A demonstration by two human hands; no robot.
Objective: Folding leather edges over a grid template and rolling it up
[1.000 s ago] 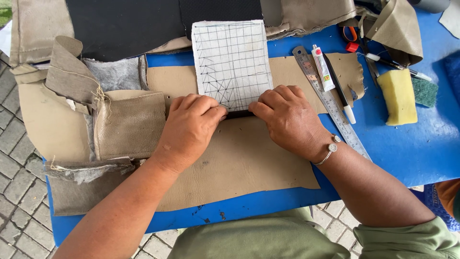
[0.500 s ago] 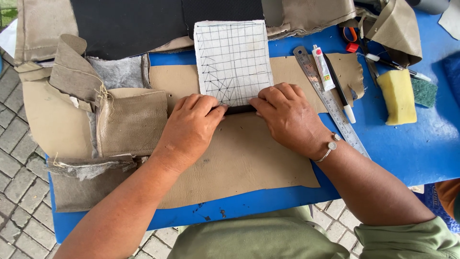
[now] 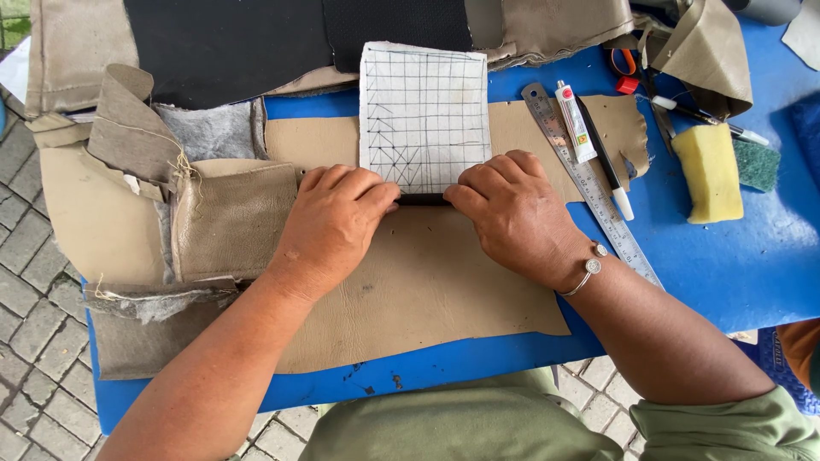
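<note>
- The left hand [image 3: 329,226] lies palm down on the tan leather [image 3: 427,290], fingers [image 3: 371,198] bent and close together, their tips pressing the near edge of the grid sheet [image 3: 424,115].
- The right hand [image 3: 517,218] mirrors it at 3 o'clock of the left, fingers [image 3: 478,192] curled and bunched, tips on the same edge.
- Between the two sets of fingertips a narrow dark strip [image 3: 421,199] shows; both hands touch it, but whether either truly grips it cannot be told.
- The grid sheet, white with pencilled squares and diagonals, lies flat at 12 o'clock of the hands, on the leather.
- The leather lies spread over the blue surface [image 3: 735,265], reaching under both hands toward 6 o'clock.
- A steel ruler [image 3: 589,183] lies slanted at 2 o'clock of the right hand, just beside it; a glue tube [image 3: 574,122] and a pen [image 3: 608,162] lie alongside.
- A yellow sponge [image 3: 709,171] lies at 3 o'clock, well apart.
- Folded padded tan pieces [image 3: 231,218] lie at 9 o'clock, just beside the left hand.
- Black fabric [image 3: 231,47] lies at 11 o'clock.
</note>
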